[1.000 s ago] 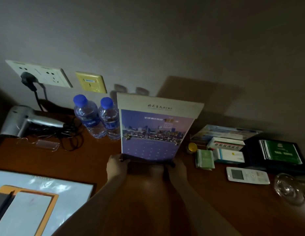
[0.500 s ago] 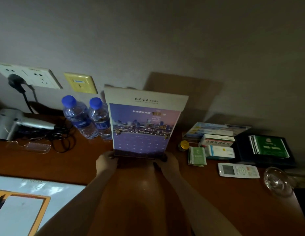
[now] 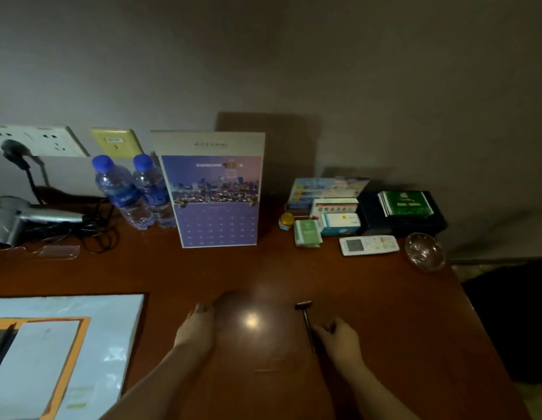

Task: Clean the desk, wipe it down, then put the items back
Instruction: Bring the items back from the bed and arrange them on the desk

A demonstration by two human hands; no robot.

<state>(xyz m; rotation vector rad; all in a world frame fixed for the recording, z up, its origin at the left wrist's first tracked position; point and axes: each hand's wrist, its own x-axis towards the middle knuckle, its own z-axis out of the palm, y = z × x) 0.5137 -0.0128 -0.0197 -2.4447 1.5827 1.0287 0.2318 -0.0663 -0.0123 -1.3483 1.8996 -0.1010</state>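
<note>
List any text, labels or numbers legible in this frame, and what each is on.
None can be read.
calendar: header line and date grid blurred.
water bottles: blue labels blurred.
medicine boxes: print too small.
green booklet: blurred.
remote control: screen and buttons unreadable.

Hotel rm – wooden desk [image 3: 384, 313], water bottles [image 3: 136, 192], hairdryer [image 3: 24, 218], AC remote [image 3: 369, 245]

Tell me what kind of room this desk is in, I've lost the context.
Most likely a hotel room. Along the wall stand two bottled waters, a standing promotional calendar, an air-conditioner remote and a glass ashtray, and a hair dryer is plugged into the wall socket.
</note>
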